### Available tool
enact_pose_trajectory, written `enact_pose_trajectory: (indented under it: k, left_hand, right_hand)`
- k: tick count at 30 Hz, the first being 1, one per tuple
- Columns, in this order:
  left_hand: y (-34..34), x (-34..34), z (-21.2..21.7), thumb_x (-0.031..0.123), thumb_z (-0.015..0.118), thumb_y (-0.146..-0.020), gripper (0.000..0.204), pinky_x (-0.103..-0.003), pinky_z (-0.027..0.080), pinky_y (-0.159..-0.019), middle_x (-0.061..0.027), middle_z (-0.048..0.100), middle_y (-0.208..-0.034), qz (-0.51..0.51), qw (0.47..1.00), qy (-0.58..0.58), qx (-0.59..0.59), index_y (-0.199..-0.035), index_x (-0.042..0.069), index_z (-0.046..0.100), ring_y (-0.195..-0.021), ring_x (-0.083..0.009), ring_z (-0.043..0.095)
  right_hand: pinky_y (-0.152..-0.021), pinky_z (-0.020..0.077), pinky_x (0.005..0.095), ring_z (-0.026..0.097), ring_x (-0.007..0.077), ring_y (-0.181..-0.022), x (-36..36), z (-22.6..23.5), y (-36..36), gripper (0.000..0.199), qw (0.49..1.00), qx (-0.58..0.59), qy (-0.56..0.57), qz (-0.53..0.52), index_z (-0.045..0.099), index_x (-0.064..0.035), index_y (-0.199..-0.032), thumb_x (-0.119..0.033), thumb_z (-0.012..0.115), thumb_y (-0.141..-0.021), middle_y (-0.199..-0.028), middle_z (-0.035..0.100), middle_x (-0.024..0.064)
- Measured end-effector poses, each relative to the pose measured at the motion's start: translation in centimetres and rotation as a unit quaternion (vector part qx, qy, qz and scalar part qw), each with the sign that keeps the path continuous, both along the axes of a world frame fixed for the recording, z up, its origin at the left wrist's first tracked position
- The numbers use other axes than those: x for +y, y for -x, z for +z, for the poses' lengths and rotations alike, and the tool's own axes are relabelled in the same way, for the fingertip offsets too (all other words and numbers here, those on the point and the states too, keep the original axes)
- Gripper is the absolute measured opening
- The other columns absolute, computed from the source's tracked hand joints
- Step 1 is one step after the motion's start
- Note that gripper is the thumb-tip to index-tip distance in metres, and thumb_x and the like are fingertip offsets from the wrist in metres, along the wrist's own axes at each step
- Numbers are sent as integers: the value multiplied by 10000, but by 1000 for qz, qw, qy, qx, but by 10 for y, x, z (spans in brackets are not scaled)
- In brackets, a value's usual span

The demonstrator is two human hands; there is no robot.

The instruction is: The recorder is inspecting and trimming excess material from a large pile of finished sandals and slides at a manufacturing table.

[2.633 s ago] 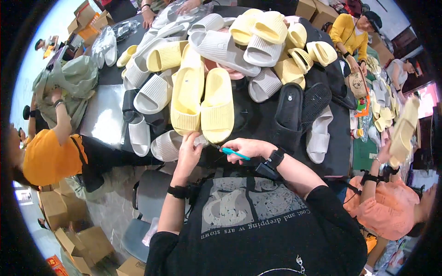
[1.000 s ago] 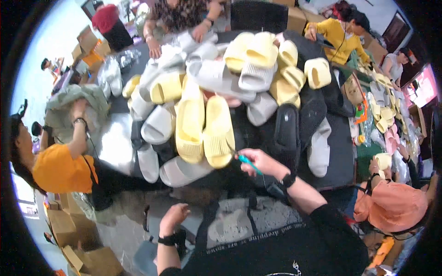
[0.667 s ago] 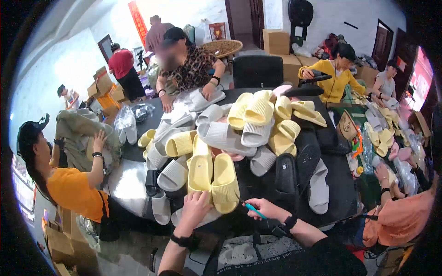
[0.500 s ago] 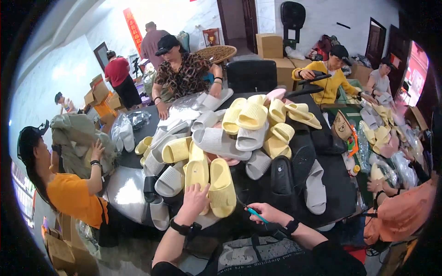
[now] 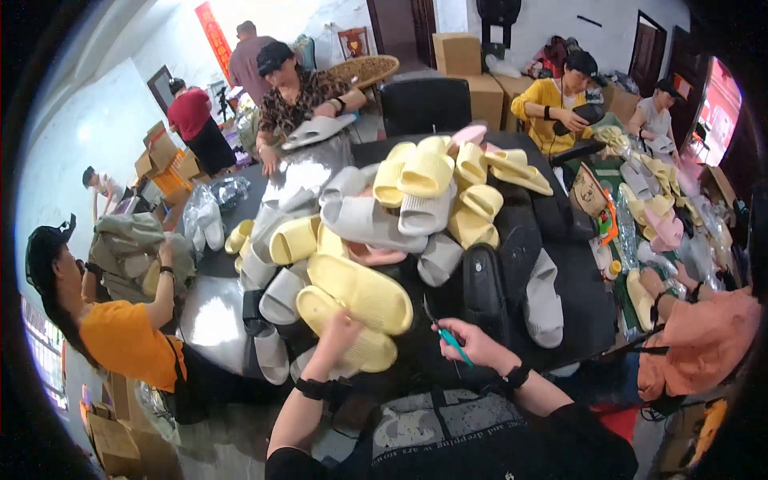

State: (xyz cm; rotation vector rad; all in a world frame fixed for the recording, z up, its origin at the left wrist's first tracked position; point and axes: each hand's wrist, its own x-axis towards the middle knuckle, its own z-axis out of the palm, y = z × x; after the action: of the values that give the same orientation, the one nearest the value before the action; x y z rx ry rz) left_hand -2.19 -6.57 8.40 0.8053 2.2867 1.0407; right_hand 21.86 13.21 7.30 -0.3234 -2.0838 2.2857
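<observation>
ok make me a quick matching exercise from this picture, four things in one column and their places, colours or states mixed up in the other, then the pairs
Things
1. left hand
2. right hand
3. chair
4. sack

Descriptions
a. black, beyond the far edge of the table
b. gripping a teal-handled tool
c. grey-green, at the table's left side
d. holding yellow slippers

Pairs: 1-d, 2-b, 3-a, 4-c

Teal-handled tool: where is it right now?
In the head view, the teal-handled tool is in the right hand, right of the two yellow slippers at the left hand and just below the nearest black slipper.
</observation>
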Motion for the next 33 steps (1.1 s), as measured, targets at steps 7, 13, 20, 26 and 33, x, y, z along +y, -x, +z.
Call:
enact_pose_trajectory:
  k: [7,13,20,26,33]
  left_hand:
    - [-39,-12,44,44,562,-878,380,-317,464,-844,-113,561,-1154,155,829,-460,-278,-1236,23,435,-998,-192,571]
    - [-64,-19,54,46,520,-896,384,-349,471,-869,-126,546,-1193,180,821,-456,-293,-1260,-8,412,-1043,-216,567]
    - [-81,-21,47,-6,514,-881,387,-338,476,-852,-127,547,-1203,178,812,-461,-312,-1252,20,408,-1037,-209,574]
    - [-88,-18,43,-11,536,-872,415,-334,485,-813,-134,562,-1173,169,830,-426,-318,-1261,38,401,-1012,-205,581]
    - [-98,-11,34,-17,537,-861,471,-301,477,-758,-122,570,-1133,171,853,-394,-297,-1298,69,383,-944,-177,577]
  right_hand:
    - [-779,487,297,582,179,-841,-10,32,3,559,974,91,-208,-15,391,-36,-1290,-43,629,-784,-1032,546,130]
    - [-739,516,331,627,238,-859,-22,42,12,495,952,68,-296,-28,417,-39,-1241,-45,631,-795,-1048,573,152]
    - [-711,526,353,640,281,-808,-21,37,16,434,945,61,-320,-18,451,-35,-1158,-66,650,-773,-988,592,170]
    - [-692,530,355,644,292,-805,-22,35,16,409,954,59,-294,-23,454,-31,-1145,-89,648,-790,-984,601,176]
    - [-702,527,382,638,334,-820,-20,31,16,386,948,59,-311,-45,464,-29,-1137,-64,628,-789,-920,617,184]
